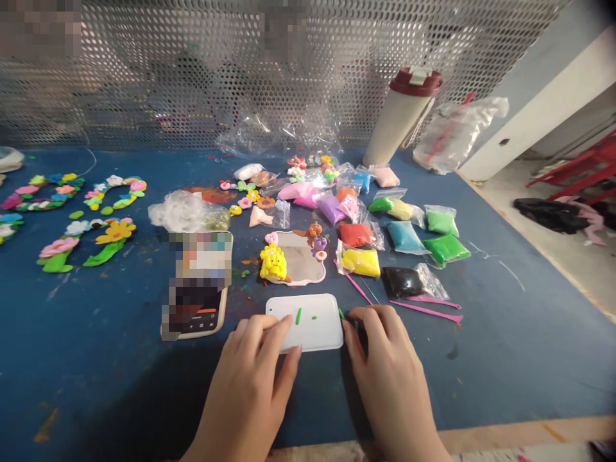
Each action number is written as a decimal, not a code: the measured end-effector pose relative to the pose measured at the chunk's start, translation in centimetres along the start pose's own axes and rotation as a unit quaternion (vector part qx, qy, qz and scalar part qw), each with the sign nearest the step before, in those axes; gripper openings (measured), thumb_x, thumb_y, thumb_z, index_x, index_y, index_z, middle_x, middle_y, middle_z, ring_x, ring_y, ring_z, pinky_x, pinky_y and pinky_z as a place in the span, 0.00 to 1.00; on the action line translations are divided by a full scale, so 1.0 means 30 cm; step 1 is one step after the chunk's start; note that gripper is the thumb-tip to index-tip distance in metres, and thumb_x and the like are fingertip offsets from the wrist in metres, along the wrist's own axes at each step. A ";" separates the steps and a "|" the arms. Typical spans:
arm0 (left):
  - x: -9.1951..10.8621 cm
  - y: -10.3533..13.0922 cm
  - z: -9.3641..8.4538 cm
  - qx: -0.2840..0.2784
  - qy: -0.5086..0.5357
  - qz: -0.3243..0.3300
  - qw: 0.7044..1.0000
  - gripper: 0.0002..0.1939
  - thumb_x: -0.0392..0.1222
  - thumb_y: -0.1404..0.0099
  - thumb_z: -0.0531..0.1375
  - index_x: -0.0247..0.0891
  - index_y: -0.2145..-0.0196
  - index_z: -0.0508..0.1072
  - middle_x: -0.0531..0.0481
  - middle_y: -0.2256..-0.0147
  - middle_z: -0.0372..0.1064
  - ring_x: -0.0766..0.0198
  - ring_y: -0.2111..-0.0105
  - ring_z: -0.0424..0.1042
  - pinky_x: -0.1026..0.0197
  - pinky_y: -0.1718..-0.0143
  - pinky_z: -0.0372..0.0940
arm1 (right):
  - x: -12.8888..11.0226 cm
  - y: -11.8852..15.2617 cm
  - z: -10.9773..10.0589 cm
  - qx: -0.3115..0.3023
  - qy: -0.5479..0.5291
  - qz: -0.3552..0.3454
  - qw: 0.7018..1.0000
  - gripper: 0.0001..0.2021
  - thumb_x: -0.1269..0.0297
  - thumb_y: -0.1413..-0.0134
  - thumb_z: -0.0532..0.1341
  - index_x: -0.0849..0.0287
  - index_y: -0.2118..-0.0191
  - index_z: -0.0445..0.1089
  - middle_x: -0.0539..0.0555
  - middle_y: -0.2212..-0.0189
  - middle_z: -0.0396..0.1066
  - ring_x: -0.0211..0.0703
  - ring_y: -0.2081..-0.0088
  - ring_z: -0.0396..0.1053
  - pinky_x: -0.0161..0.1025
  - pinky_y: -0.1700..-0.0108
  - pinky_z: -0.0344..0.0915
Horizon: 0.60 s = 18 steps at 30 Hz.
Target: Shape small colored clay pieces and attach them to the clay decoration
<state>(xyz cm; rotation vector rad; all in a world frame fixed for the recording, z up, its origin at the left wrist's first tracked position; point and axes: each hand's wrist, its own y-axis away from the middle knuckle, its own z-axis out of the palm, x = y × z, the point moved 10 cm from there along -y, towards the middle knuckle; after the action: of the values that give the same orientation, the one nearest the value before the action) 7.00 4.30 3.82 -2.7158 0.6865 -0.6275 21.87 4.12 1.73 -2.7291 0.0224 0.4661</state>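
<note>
A small white plastic board [325, 333] lies on the table in front of me, with a thin green clay strip [299, 316] and a tiny green clay bit [314, 317] on it. My left hand [257, 359] grips the board's near left corner, fingers on top and thumb at the front edge. At the right edge, my right hand [385, 366] is closed, with a slim green clay piece [341, 314] sticking out by its thumb and index fingertips. Just beyond the board lies a mirror [301, 260] with a yellow clay figure [273, 263] and small clay figures on its frame.
Bags of coloured clay [356, 234] spread over the right and back. Pink modelling tools [426, 310] lie right of the board, a phone [199, 289] left. Flower-decorated clay pieces [113, 234] sit far left. A tumbler [402, 119] stands before the perforated metal screen [192, 77].
</note>
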 end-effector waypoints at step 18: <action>-0.016 -0.008 -0.006 0.000 0.024 -0.004 1.000 0.10 0.33 0.32 0.52 0.36 0.54 0.67 0.45 0.63 0.65 0.54 0.63 0.67 0.51 0.64 0.67 | -0.032 -0.013 -0.043 0.027 -0.061 0.011 0.998 0.06 0.68 0.37 0.53 0.57 0.67 0.63 0.53 0.70 0.65 0.43 0.70 0.67 0.38 0.68 0.64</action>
<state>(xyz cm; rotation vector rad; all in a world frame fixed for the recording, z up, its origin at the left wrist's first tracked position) 6.63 4.72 3.90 -2.7129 0.6865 -0.6967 21.40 3.97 3.33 -2.6458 0.0335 0.6292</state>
